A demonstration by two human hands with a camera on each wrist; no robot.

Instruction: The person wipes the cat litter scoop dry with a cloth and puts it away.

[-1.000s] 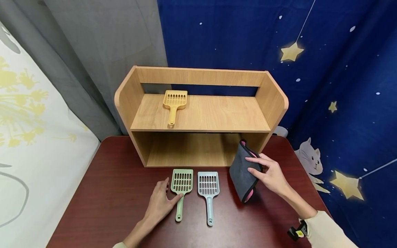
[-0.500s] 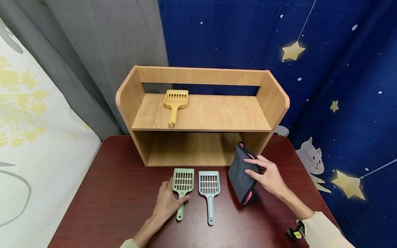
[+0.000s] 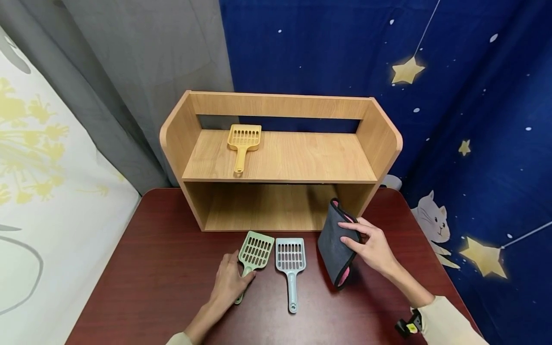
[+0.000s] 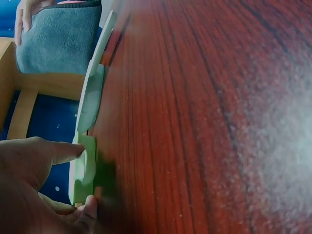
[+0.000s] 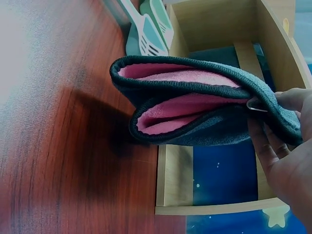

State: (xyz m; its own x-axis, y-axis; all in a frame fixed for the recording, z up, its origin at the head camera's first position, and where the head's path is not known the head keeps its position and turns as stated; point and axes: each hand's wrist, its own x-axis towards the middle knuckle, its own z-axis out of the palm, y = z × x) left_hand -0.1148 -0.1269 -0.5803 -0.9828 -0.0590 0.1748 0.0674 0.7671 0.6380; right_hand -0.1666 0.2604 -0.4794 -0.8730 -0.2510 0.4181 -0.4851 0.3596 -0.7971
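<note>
My left hand [image 3: 227,280] pinches the handle of a green slotted litter scoop [image 3: 257,250], whose head leans to the right. Thumb and fingers sit on either side of the green scoop [image 4: 85,168] in the left wrist view. Just to its right, a light blue litter scoop [image 3: 291,282] lies on the table, handle toward me. My right hand [image 3: 372,244] holds a folded grey cloth [image 3: 335,242] by its right side. In the right wrist view the cloth [image 5: 195,90] shows dark edging and pink inner folds.
A two-level wooden shelf [image 3: 280,158] stands at the back of the dark red table [image 3: 164,273]. On its upper board rests a yellow litter scoop [image 3: 244,139]. Grey and blue star-printed curtains [image 3: 310,48] hang behind.
The green scoop has turned, its head swinging right and its handle end left under my left hand, which has closed on it. The cloth in my right hand has shifted slightly toward me.
</note>
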